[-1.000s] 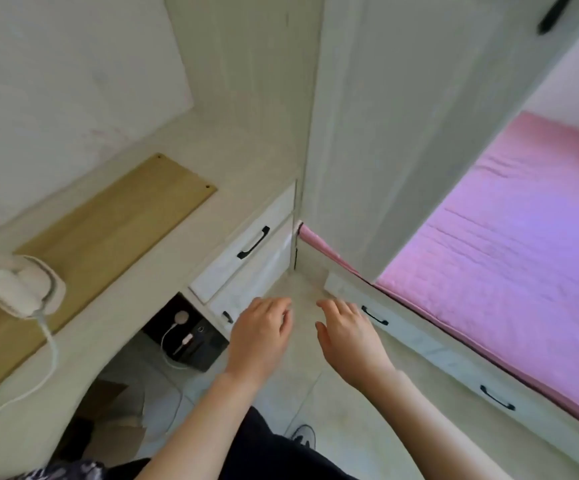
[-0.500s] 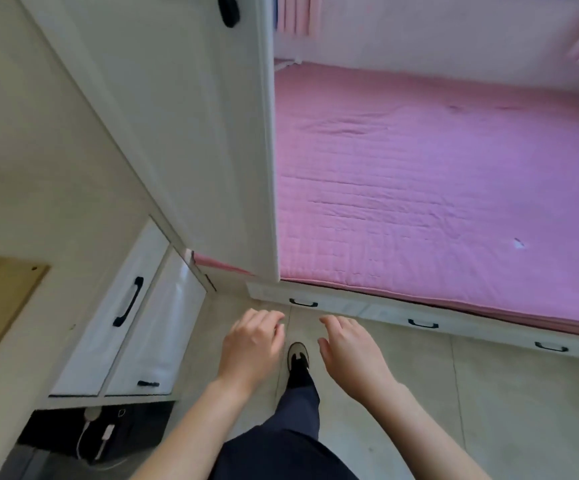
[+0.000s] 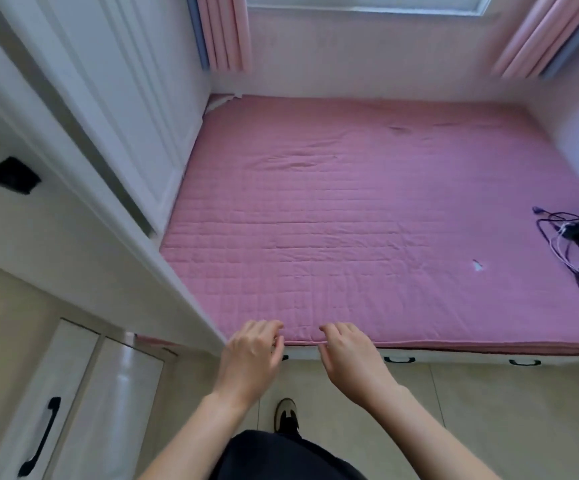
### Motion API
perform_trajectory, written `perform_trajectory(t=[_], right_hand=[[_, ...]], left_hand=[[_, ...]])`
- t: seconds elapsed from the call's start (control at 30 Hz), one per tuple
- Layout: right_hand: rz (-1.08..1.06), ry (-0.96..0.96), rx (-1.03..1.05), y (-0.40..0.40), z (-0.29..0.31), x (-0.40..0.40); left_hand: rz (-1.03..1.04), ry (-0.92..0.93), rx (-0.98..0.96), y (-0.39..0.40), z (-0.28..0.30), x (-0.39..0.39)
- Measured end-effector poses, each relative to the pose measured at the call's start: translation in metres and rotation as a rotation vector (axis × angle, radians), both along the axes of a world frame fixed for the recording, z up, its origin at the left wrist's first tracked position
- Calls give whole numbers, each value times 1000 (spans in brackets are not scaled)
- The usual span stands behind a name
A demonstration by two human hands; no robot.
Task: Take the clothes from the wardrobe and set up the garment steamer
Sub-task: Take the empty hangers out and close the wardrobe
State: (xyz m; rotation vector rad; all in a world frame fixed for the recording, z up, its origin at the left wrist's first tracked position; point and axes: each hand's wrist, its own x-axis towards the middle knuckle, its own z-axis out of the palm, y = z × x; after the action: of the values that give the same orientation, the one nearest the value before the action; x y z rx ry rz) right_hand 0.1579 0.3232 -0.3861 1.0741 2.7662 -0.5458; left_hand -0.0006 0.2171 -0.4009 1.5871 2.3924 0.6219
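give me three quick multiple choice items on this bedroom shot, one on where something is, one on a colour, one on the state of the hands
1. Where do the tangled cables lie?
A. on the floor
B. on the bed's right side
C. in a drawer

2. What colour is the mattress cover?
A. pink
B. green
C. white

3. What are the left hand and right hand holding?
A. a hanger
B. a shirt
C. nothing

Answers: 1 B, they rest on the cover near the right edge; 2 A, the quilted cover is pink; 3 C, both hands hang loosely curled and empty.
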Motion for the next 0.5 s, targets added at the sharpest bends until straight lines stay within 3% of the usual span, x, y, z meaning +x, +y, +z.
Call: perform_trajectory(t=[0.2, 0.37, 0.5], right_hand=[[30, 19, -15, 61, 0, -19], [172, 66, 38, 106, -4, -39], [307, 0, -7, 143, -7, -52]], left_hand=[[46, 16, -35, 49, 2, -18], [145, 21, -83, 78, -1, -24], [280, -4, -105, 102, -3, -21]])
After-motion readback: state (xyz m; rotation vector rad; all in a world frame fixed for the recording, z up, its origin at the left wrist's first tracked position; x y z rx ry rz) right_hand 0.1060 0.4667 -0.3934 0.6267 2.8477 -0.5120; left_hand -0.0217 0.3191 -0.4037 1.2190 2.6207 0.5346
